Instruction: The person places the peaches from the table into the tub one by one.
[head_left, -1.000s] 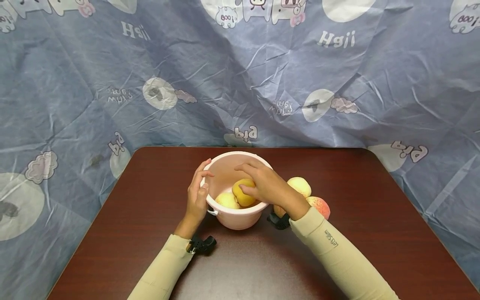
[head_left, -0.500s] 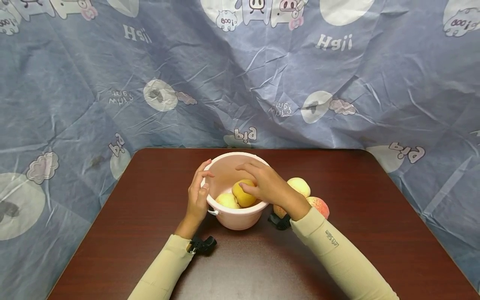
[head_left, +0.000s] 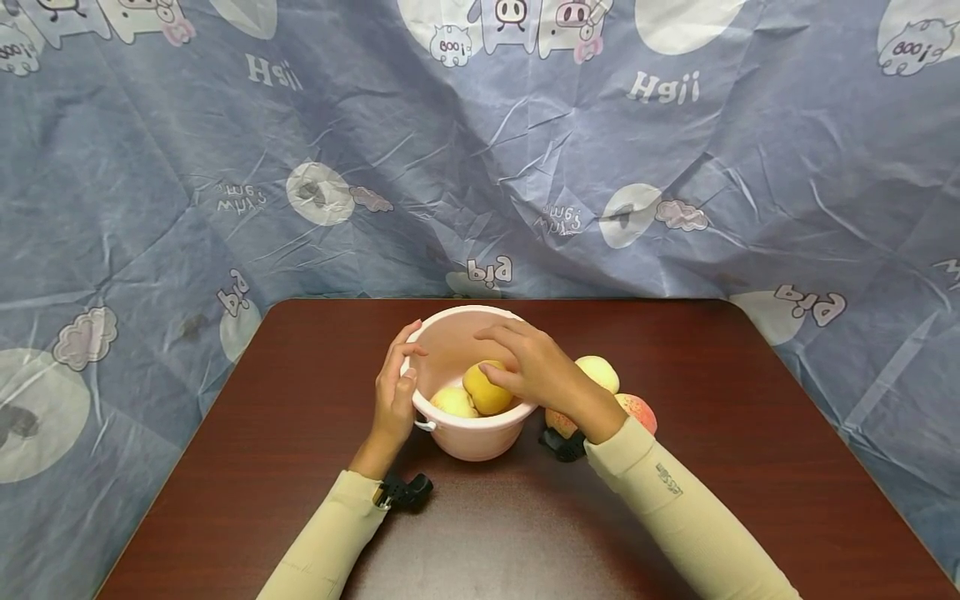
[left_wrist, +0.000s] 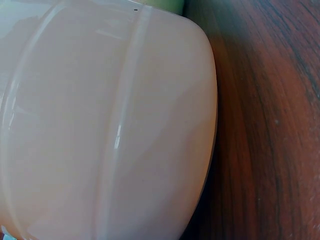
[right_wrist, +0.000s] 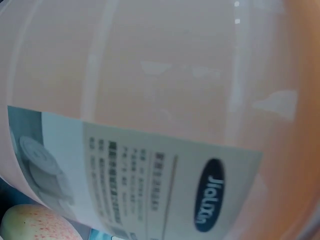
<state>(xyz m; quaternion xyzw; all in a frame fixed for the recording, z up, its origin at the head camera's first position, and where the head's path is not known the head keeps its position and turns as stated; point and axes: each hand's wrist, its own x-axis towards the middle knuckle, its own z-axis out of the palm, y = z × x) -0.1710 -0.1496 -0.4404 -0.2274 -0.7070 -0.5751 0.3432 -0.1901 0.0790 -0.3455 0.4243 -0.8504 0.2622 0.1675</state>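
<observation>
The right hand (head_left: 531,360) is over the bucket (head_left: 476,442) with its fingers spread apart. Its thumb is by the yellow fruit (head_left: 489,398); I can't tell if they touch. A pale fruit (head_left: 452,403) sits nearer the left hand (head_left: 393,390), which holds the bucket's rim. More fruits (head_left: 597,374) are on the table (head_left: 337,367) by the right wrist. Only the right wrist camera shows the bucket's label (right_wrist: 135,180).

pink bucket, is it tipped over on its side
No, the pink bucket stands upright on the brown table, opening upward.
</observation>
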